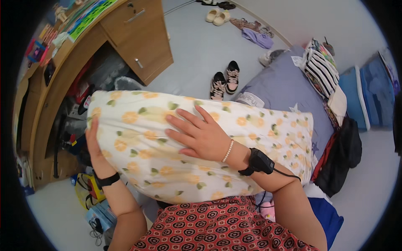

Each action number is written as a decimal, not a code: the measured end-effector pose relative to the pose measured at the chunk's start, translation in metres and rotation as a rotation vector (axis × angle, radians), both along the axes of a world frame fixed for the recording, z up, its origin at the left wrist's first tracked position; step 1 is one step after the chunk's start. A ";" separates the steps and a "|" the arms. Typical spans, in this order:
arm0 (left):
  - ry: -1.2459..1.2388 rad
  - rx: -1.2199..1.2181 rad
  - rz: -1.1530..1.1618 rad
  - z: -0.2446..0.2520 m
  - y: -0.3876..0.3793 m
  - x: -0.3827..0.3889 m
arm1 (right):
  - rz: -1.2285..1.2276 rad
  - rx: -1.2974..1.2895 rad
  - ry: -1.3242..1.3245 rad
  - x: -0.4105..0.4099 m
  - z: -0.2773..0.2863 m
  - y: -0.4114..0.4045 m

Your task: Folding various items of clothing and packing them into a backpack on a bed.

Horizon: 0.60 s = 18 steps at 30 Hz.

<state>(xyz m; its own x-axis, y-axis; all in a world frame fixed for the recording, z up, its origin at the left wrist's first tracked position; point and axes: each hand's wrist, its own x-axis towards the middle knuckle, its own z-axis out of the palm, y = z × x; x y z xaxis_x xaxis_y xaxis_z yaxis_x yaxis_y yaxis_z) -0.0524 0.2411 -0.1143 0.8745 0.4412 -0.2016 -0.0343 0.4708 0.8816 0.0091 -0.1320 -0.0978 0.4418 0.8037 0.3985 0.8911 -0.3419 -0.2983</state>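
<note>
A plump white pillow (201, 188) printed with orange slices and green leaves stretches across the view in front of my body. At its left end, my left hand (94, 141) holds the side, with some fingers hidden from sight. My right hand (201, 133) lies palm down on the upper surface, fingers spread and gripping nothing. A pearl bracelet (228, 150) and a black strapped device with a cable (261, 161) circle my right wrist. The pillow's right end overlaps a large purple-grey fabric bundle (276, 78).
To the left stands a wooden desk (138, 37) with drawers and items beneath it. Black-and-pink sneakers (224, 81) and cream clogs (217, 16) are on the floor. Striped fabric (322, 72), a black garment (340, 157) and blue panels (367, 94) are at right. A yellow bag (88, 189) sits lower left.
</note>
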 end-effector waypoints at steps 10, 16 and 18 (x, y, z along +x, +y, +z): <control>0.092 -0.111 -0.021 -0.019 0.006 -0.025 | -1.381 -0.748 0.214 -0.012 -0.124 -0.350; 0.185 -0.168 -0.093 -0.077 0.018 -0.055 | -1.671 0.021 0.658 -0.106 -0.123 -0.496; 0.234 -0.338 -0.179 -0.118 -0.003 -0.063 | -1.637 0.014 0.804 -0.128 -0.126 -0.519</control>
